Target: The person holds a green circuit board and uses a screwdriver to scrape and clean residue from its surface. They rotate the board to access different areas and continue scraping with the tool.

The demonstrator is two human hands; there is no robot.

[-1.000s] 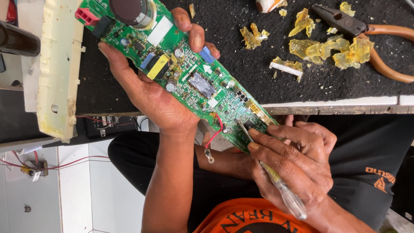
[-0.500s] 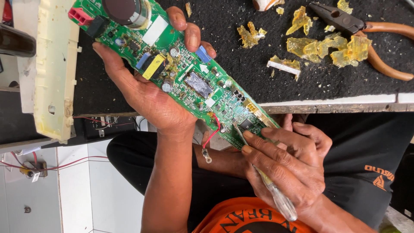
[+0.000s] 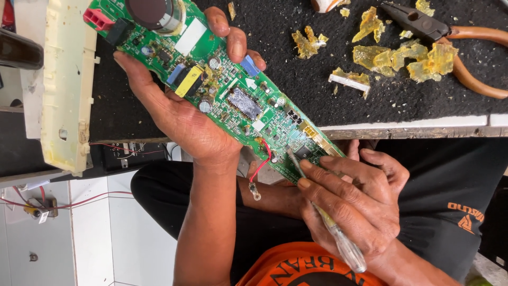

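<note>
Both hands are closed on their loads above the person's lap at the edge of the counter (image 3: 402,132): the left hand (image 3: 180,116) cradles a long green circuit board (image 3: 222,90) from beneath, thumb along its near edge and fingertips curled over the far edge, while the right hand (image 3: 360,206) pinches a screwdriver (image 3: 323,212) with a clear handle, its metal tip touching the board's lower end beside a small dark chip. The board runs on a slant from upper left, over the black counter mat, down to the right hand; at far left a cream plastic housing (image 3: 66,85) stands beside it on the counter, and at the board's upper end sit a red connector (image 3: 98,18) and a large dark round capacitor (image 3: 153,13). A yellow block component (image 3: 189,81) and a grey finned chip (image 3: 244,103) lie along the middle of the board, and a thin red wire (image 3: 262,161) loops off its lower edge and hangs between the two forearms. To the right, amber flakes of resin (image 3: 402,53) are scattered across the mat, near a pair of pliers (image 3: 450,37) with orange handles at the far right
</note>
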